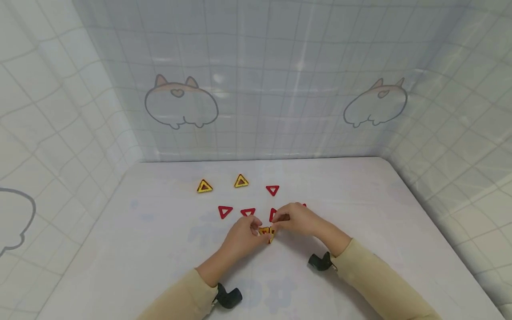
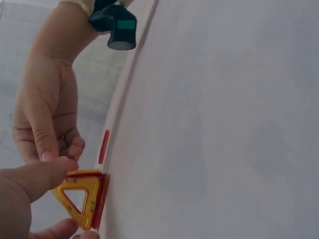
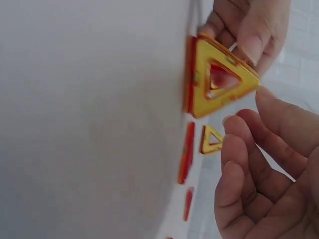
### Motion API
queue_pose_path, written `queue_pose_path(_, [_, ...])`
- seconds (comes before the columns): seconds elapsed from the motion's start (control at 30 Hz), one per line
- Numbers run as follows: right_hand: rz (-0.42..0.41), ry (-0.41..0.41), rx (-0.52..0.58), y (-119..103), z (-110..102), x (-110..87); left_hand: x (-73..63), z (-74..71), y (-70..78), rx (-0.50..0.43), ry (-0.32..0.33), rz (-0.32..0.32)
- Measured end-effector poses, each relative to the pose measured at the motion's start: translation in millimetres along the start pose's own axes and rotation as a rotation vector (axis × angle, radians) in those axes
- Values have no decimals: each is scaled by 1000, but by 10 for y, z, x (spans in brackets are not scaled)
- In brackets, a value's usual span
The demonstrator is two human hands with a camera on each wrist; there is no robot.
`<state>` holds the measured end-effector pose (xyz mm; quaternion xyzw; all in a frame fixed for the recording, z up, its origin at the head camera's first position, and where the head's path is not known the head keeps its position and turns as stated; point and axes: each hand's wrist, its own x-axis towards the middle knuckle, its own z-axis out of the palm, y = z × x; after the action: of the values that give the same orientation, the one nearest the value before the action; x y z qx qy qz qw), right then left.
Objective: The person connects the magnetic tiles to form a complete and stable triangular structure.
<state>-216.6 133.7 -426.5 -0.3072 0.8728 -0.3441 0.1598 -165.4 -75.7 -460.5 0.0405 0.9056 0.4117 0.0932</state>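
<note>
My left hand [image 1: 242,238] pinches a yellow triangular magnetic tile [image 2: 92,191] by its edges, thumb on one side and fingertips on the other. That tile stands on edge against a red triangular tile [image 2: 101,201]. In the right wrist view, a yellow tile [image 3: 202,74] tilts up beside a red piece [image 3: 189,74], my left fingers behind it. My right hand [image 1: 298,218] meets this tile's corner with its thumb, the other fingers curled just below. From the head, two yellow tiles lean close together between both hands, partly hidden by the fingertips.
Farther back on the white table [image 1: 160,249] lie two yellow triangles, one left [image 1: 204,190] and one middle [image 1: 241,185]. Several red triangles lie nearer, among them a left one [image 1: 225,207] and a back one [image 1: 273,186]. A grid-patterned curtain [image 1: 256,89] surrounds the table.
</note>
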Motion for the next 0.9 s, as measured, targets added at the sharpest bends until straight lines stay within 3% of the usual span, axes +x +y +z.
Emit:
queue_pose_path(0.23, [68, 43, -21, 35, -213, 80, 13, 67, 47, 40, 8, 1])
queue_pose_path(0.43, [200, 139, 12, 183, -336, 246, 27, -13, 21, 33, -100, 55])
queue_pose_path(0.6, [290, 167, 43, 299, -334, 385, 47, -52, -14, -11, -179, 59])
queue_pose_path(0.9, [410, 230, 106, 405, -223, 686, 82, -43, -53, -37, -177, 33])
